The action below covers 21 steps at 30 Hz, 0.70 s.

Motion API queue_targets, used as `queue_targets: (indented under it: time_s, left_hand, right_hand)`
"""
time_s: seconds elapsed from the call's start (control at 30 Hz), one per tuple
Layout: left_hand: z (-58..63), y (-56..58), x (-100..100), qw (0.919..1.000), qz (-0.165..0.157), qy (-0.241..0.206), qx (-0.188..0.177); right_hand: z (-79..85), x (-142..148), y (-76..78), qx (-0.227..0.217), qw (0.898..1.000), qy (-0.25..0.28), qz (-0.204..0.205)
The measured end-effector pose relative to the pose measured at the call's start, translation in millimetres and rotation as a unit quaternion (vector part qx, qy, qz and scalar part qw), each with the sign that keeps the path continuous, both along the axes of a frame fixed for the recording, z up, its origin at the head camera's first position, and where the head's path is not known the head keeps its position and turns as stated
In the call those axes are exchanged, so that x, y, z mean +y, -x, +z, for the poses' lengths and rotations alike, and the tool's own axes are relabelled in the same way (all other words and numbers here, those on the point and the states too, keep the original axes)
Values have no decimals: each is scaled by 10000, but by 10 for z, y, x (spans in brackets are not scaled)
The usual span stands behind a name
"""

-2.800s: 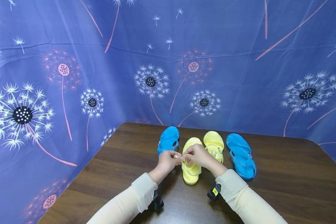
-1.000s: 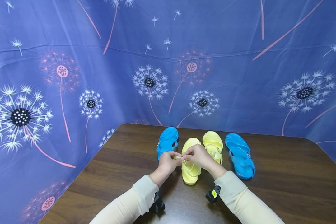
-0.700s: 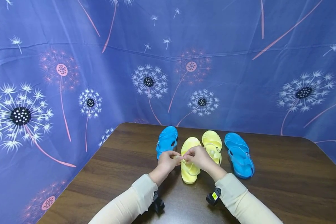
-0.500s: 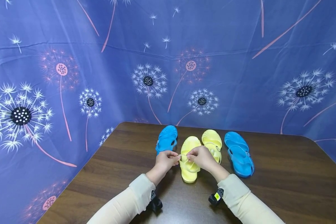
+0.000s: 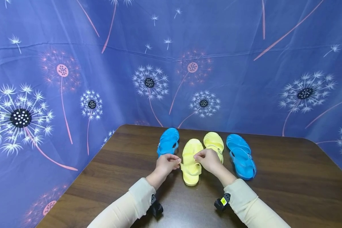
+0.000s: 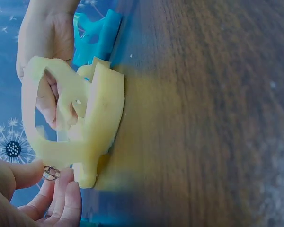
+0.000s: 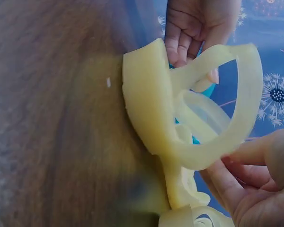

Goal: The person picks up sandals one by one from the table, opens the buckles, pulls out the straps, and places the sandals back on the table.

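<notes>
A yellow sandal [image 5: 191,179] stands on the table between my hands, its toe pointing away and its heel strap [image 7: 248,90] raised in a loop. My left hand [image 5: 164,165] is at the sandal's left side, where thumb and fingers pinch a small metal buckle [image 6: 51,173]. At the opposite side is my right hand [image 5: 211,160], thumb and forefinger pinched together on the loose ankle strap. That strap [image 6: 66,101], with a small hole in it, is free of the buckle; its tip is hidden by the fingers.
Close on the right stands a second yellow sandal [image 5: 213,139], its ankle strap crossing over. Blue sandals flank the pair, one on the left [image 5: 168,139] behind my left hand and one on the right [image 5: 243,161]. Brown wooden table [image 5: 114,177] below; patterned blue cloth [image 5: 117,72] hangs behind.
My hands, earlier together over the yellow sandal's left side, have drawn apart. The right hand has moved to the right with the strap, which has come out of the buckle.
</notes>
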<state>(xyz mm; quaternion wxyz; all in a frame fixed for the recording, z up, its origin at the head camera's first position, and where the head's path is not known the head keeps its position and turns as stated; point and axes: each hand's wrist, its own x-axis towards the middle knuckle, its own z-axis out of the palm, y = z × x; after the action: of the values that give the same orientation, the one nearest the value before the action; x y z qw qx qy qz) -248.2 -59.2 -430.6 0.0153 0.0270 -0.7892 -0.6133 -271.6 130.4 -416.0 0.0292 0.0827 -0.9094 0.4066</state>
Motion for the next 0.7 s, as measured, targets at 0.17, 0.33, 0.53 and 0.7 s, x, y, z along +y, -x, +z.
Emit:
queue_targets:
  time_s: [0.17,0.33,0.53,0.7]
  left_hand:
    - [-2,-20,15,9997,-4,-196,-147]
    - [5,-80,41,9987,46,-227,-446]
    - [47,-131,39,9987,-60,-77,-502]
    - [91,-214,42,9975,-241,-118,-659]
  right_hand:
    - [-1,26,-48,425,9990,-79,-89]
    - [29,17,-150,595,9982,-25,-2]
    - [74,15,-269,373,9991,-209,-12]
    - [101,-3,-381,-328,9994,-83,27]
